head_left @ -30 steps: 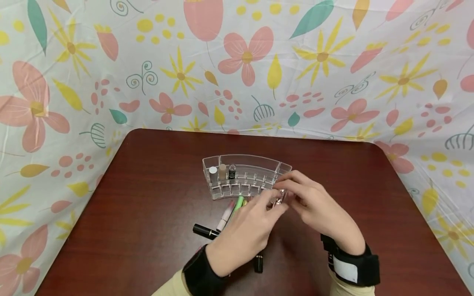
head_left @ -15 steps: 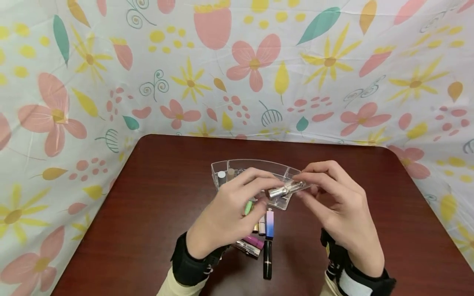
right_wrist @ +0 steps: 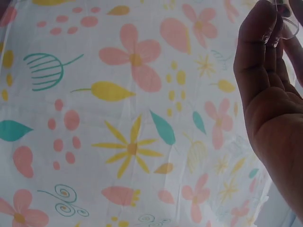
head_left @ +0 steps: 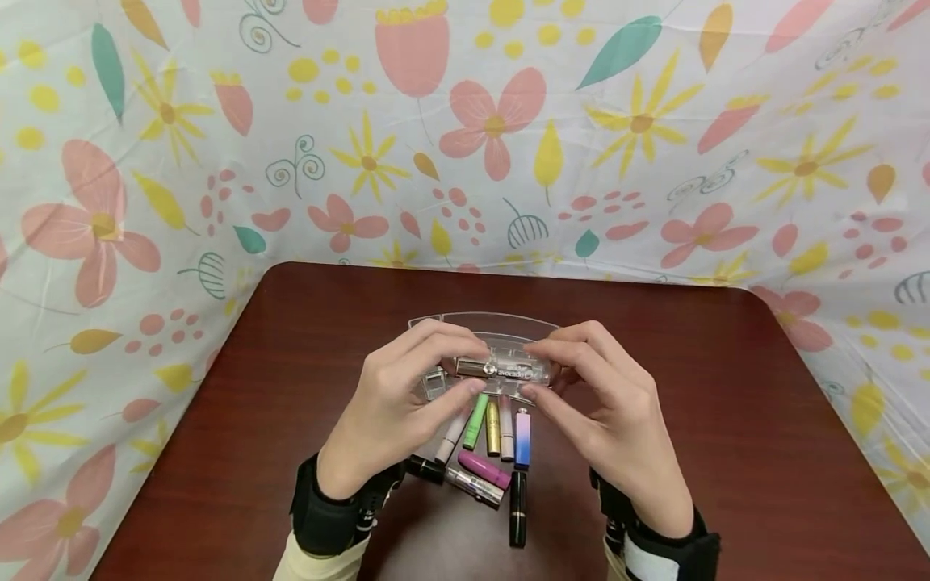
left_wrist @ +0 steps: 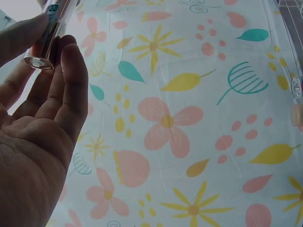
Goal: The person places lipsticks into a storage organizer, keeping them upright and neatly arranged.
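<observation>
Lipstick [head_left: 501,369] end-on at left wrist, table [head_left: 726,420] overhead only.

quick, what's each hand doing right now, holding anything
Left hand: pinches the brown end of the clear lipstick tube.
Right hand: pinches the clear end of the same tube, held level above the clear organizer.

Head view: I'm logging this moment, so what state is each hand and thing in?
Left hand: pinches one end of the tube.
Right hand: pinches the other end.
Clear and silver lipstick tube: held level above the organiser.
Clear curved acrylic organiser: on the table, mostly hidden by the hands.
Green lipstick: lying flat.
Pink-to-blue lipstick: lying flat.
Black lipstick: lying flat.
</observation>
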The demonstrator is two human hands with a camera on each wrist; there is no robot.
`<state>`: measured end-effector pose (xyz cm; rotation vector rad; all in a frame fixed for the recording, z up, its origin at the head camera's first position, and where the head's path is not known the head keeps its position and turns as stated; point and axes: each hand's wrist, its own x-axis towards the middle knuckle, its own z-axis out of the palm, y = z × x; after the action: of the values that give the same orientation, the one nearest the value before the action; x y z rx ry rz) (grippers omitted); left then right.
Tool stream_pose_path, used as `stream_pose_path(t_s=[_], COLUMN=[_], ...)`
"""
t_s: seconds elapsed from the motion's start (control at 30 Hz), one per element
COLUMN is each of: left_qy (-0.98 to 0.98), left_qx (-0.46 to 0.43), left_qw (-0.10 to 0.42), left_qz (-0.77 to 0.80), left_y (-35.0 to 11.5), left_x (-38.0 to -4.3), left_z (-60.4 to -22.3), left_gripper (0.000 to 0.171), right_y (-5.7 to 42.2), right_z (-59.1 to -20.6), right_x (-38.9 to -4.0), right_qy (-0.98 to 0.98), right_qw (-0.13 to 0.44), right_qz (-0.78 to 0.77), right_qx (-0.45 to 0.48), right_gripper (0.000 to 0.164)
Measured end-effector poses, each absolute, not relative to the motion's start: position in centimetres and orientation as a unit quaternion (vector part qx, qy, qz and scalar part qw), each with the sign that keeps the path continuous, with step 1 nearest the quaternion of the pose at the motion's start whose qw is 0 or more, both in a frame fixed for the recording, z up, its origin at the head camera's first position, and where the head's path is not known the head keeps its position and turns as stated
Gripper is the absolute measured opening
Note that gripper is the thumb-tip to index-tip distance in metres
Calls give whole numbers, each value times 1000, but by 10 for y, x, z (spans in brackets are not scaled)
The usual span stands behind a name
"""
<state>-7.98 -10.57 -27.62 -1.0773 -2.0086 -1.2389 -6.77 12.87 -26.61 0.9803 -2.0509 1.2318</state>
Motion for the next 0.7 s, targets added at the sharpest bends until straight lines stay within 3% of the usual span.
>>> stream_pose_path(t_s=[0.23,0.7], left_qy=[-746,-738], left_qx=[-388,-402], left_qw=[271,266], left_qz=[-469,-472], left_y=[-112,-108], left_x=[-78,-79], left_z=[-275,-275], left_gripper=[30,28], right_y=[130,128], right_z=[-268,-268], right_x=[-67,-71], right_qy=[-752,-776], right_qw=[276,248], right_qz=[469,445], right_qx=[371,372], right_gripper=[24,44])
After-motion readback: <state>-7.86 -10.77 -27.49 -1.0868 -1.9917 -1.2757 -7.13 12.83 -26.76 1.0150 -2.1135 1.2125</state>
